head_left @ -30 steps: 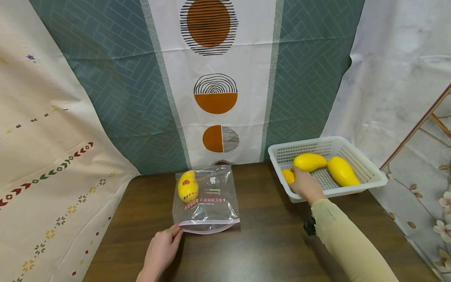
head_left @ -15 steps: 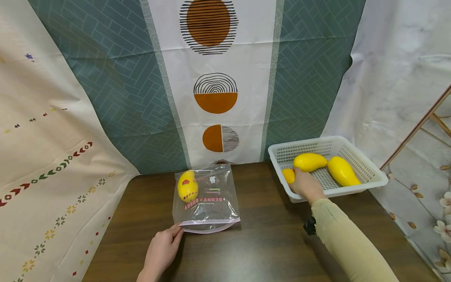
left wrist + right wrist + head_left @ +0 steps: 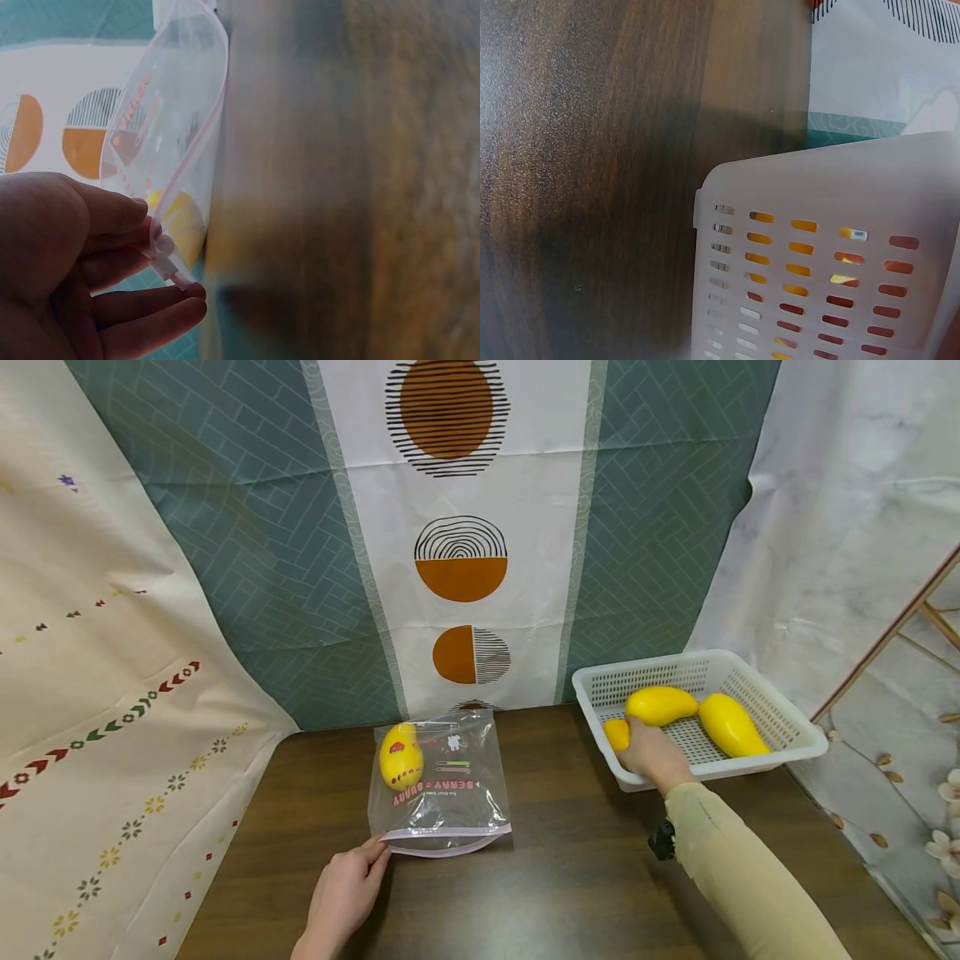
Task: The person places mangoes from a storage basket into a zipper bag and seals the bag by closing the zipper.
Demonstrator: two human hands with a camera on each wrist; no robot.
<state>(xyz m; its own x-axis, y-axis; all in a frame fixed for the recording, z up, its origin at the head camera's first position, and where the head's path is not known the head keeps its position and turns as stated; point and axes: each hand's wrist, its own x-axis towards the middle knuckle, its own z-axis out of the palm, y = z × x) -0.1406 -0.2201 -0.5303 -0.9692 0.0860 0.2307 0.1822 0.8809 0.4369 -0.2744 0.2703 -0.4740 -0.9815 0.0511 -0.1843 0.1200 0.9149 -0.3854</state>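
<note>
A clear zip bag [image 3: 442, 785] lies on the dark wooden table [image 3: 562, 877] with its mouth towards me and one yellow fruit [image 3: 401, 758] inside. My left hand [image 3: 375, 852] pinches the near left corner of the bag's mouth. The left wrist view shows the zip strip between thumb and fingers [image 3: 127, 214], with the bag [image 3: 165, 142] held open. My right hand [image 3: 637, 735] reaches into a white basket [image 3: 750, 764] and closes over a small yellow fruit [image 3: 615, 735]; its fingertips are hidden. Two larger yellow fruits [image 3: 660, 704] [image 3: 731, 725] lie beside it.
The basket stands at the table's back right corner, and its slotted wall [image 3: 817, 187] fills the right wrist view. Patterned cloths hang behind [image 3: 461, 568] and to the left [image 3: 112, 710]. A wooden frame [image 3: 892, 627] leans at the far right.
</note>
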